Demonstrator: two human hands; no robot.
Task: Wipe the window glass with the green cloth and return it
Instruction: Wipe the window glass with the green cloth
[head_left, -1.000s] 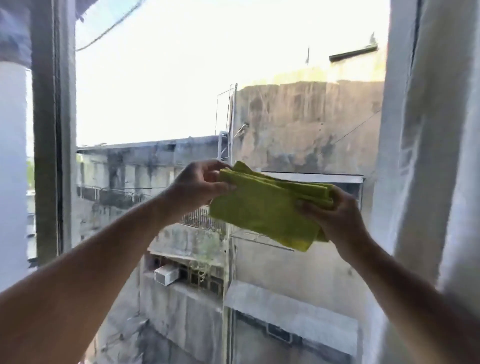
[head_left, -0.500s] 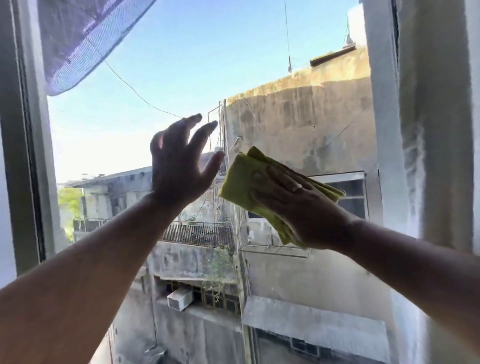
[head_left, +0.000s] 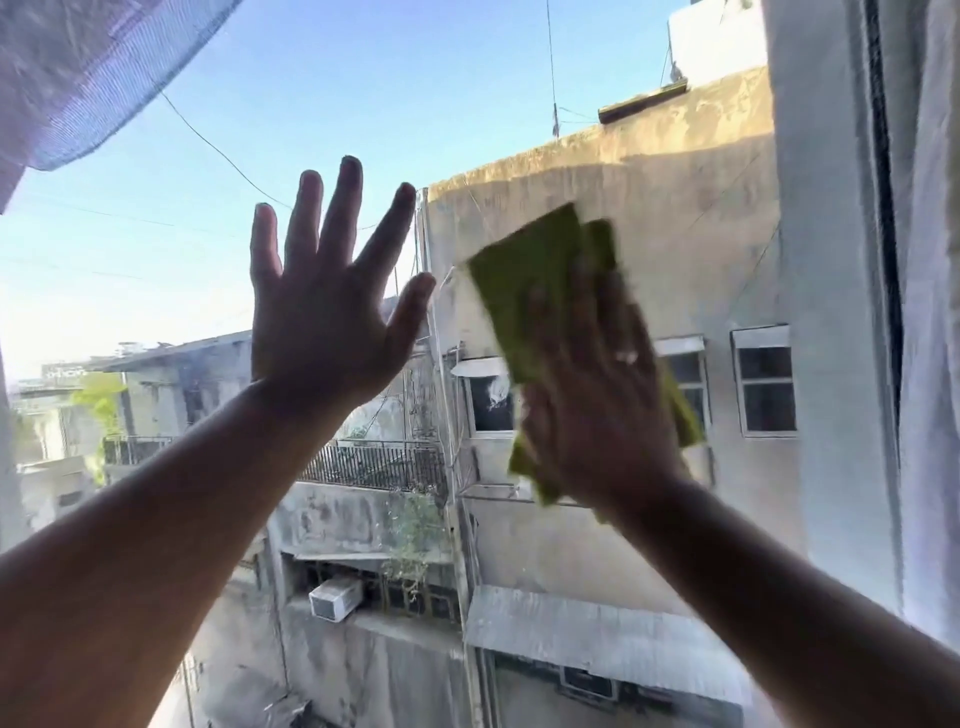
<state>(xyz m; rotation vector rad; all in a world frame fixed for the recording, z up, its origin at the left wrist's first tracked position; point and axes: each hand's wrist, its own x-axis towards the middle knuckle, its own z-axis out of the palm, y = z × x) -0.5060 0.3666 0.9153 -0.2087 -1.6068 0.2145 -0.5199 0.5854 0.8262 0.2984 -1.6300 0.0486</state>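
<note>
The folded green cloth (head_left: 524, 291) lies flat against the window glass (head_left: 389, 104), a little right of centre. My right hand (head_left: 597, 395) presses on it with spread fingers and covers its lower half; hand and cloth are motion-blurred. My left hand (head_left: 322, 317) is raised to the left of the cloth, palm toward the glass, fingers spread wide, holding nothing. I cannot tell whether the left hand touches the glass.
A sheer white curtain (head_left: 924, 312) hangs along the right side of the window. A net curtain (head_left: 78, 67) bulges in at the top left. Concrete buildings (head_left: 649, 208) show through the glass.
My left hand let go of the cloth, rose and opened flat with spread fingers. My right hand laid the cloth on the glass and moved it upward. The view tilted up.
</note>
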